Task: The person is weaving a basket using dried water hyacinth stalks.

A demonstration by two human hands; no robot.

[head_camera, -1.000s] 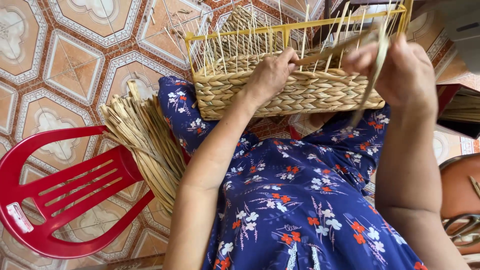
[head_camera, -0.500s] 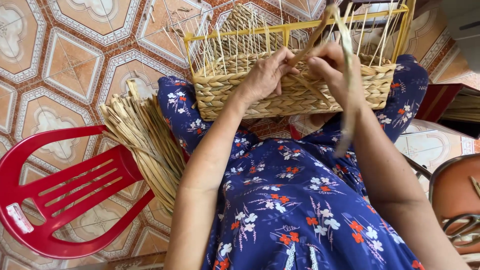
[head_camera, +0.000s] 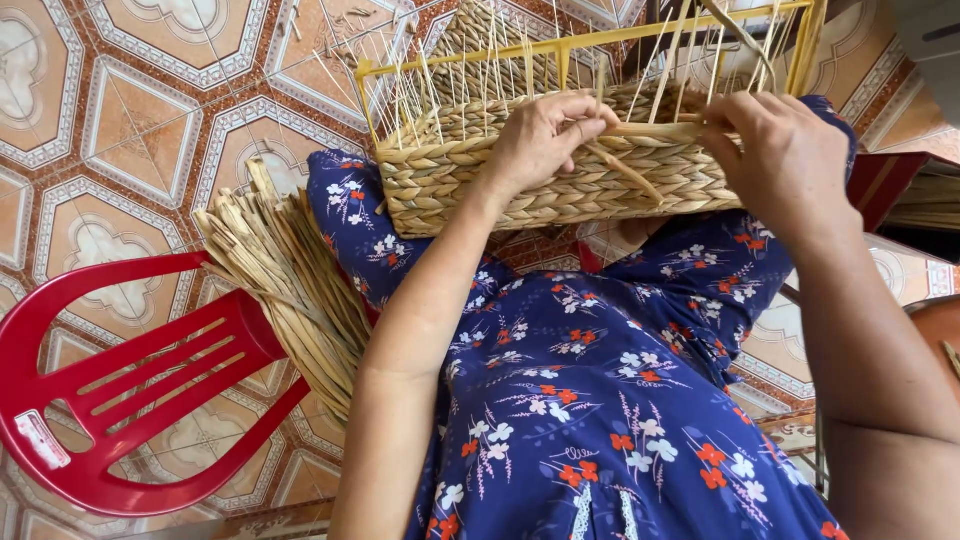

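Note:
A half-woven straw basket [head_camera: 480,190] on a yellow wire frame [head_camera: 560,45] rests on my knees, over a blue flowered dress [head_camera: 600,400]. My left hand [head_camera: 545,135] grips the top woven row and pinches a straw strand [head_camera: 625,172] that slants down across the basket's side. My right hand [head_camera: 775,150] presses on the top row further right, fingers closed on the same weaving strand. Thin upright stakes stick up from the weave inside the frame.
A bundle of dried straw strands [head_camera: 290,280] lies beside my left knee on a red plastic chair [head_camera: 110,390]. Patterned orange floor tiles [head_camera: 150,110] lie below. A brown object [head_camera: 935,325] and stacked items sit at the right edge.
My right hand has come down from pulling a long strand up and away, and now rests on the basket's top row. The left hand stays on the rim.

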